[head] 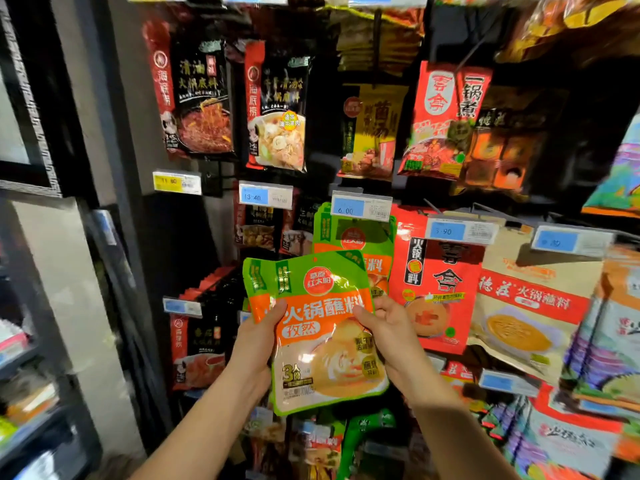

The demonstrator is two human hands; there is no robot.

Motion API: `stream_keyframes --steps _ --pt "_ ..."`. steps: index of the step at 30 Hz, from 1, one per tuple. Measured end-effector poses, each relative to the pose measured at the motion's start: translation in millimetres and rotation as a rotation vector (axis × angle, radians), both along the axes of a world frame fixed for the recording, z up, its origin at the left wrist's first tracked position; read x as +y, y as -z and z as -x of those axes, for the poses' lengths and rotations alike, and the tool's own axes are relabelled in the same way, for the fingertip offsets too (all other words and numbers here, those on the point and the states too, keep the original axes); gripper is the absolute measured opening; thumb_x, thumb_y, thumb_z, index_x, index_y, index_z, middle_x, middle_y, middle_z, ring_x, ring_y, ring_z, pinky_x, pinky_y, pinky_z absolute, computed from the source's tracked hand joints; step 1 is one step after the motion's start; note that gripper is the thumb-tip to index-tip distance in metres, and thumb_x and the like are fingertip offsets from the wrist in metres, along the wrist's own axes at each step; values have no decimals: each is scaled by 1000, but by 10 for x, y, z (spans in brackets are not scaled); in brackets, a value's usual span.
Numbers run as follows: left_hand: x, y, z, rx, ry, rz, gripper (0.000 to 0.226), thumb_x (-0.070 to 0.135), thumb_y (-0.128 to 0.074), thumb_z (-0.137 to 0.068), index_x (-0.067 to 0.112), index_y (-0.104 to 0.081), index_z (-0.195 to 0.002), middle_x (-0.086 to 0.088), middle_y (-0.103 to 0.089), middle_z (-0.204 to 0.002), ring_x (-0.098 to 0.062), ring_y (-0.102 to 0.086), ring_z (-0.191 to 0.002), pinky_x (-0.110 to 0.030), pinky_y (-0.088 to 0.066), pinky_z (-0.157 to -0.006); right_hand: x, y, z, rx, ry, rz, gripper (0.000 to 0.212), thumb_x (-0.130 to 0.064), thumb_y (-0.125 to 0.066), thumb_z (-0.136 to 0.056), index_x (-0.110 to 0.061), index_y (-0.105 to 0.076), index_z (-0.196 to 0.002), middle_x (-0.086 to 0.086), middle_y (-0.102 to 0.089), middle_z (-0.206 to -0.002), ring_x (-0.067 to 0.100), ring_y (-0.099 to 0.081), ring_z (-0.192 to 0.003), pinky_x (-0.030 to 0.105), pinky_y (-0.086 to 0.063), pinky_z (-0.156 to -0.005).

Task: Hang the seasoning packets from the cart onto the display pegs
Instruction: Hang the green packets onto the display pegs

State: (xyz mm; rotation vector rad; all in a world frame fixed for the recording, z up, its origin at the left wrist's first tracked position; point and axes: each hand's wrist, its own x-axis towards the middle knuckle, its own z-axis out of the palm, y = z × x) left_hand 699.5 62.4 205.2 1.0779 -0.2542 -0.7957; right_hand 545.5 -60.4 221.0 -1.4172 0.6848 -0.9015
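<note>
A green and orange seasoning packet [322,344] is held up in front of the display. My left hand [254,344] grips its left edge, thumb on the front. My right hand [391,332] pinches its right edge, thumb across the front. A second packet edge peeks out behind the first at the upper left. Just behind and above, matching green packets [356,237] hang on a peg under a 6.00 price tag [360,206]. The cart is out of view.
Black and red soup-base packets [197,98] hang on upper pegs, and red packets [436,282] and beige packets [530,306] hang to the right. More packets fill lower rows. A dark shelf post [117,202] and glass-fronted shelving stand at the left.
</note>
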Motion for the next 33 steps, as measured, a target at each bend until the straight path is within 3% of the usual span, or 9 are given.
stream_keyframes --steps 3,10,12,14,16,19,24,28,33 --pt "-63 -44 13 -51 -54 -12 24 31 -62 -101 12 -69 -112 -8 -79 -89 -23 -76 -74 -36 -59 -66 -27 -21 27 -51 85 20 21 -3 -64 -98 -15 -54 -85 -10 -71 -71 18 -66 -78 35 -52 -77" --pt "37 -3 -210 -41 -187 -31 25 30 -59 -103 10 -68 -115 -14 -77 -106 -33 -74 -94 -53 -57 -90 -216 -218 -13 -156 255 2 18 -14 -70 -97 -21 -54 -101 23 -67 -118 40 -64 -110 56 -50 -104" --pt "77 41 -251 -23 -208 -35 27 31 -60 -102 10 -68 -119 -15 -76 -108 -34 -73 -97 -56 -56 -93 -260 -270 -57 -169 258 23 17 -14 -69 -98 -14 -54 -105 20 -66 -109 35 -64 -99 58 -49 -102" --pt "119 72 -282 -21 -226 -45 29 32 -60 -102 10 -68 -119 -14 -77 -107 -35 -74 -98 -57 -55 -95 -287 -314 -109 -153 273 32 16 -12 -67 -99 -15 -52 -103 11 -65 -96 24 -62 -86 46 -54 -88" --pt "156 100 -301 -23 -237 -44 30 33 -61 -101 10 -69 -119 -13 -77 -106 -36 -74 -99 -58 -55 -96 -308 -334 -160 -127 304 27 19 -12 -65 -100 -21 -49 -98 4 -61 -89 18 -57 -79 33 -48 -76" --pt "200 99 -313 -14 -243 -38 29 34 -62 -101 10 -69 -117 -14 -77 -105 -35 -74 -97 -55 -57 -93 -362 -328 -216 -105 320 14 19 -15 -67 -99 -18 -49 -101 8 -57 -91 24 -54 -86 35 -43 -79" --pt "253 61 -337 -4 -248 -17 23 32 -62 -101 13 -69 -110 -14 -77 -104 -34 -74 -95 -54 -57 -92 -406 -381 -245 -53 394 23 30 -12 -65 -100 -3 -52 -126 8 -58 -98 25 -57 -95 46 -49 -95" --pt "285 11 -385 -3 -297 -21 17 34 -64 -100 18 -68 -104 -12 -77 -103 -34 -74 -96 -58 -55 -95 -593 -341 -336 311 477 217 31 -23 -63 -101 -2 -56 -123 18 -65 -117 39 -62 -111 41 -48 -86" --pt "291 -58 -402 -8 -341 6 21 37 -65 -99 18 -66 -107 -13 -77 -105 -35 -74 -96 -59 -56 -92 -691 -202 -240 766 457 522 42 -43 -63 -99 -7 -57 -79 9 -58 -75 34 -65 -81 35 -39 -61"
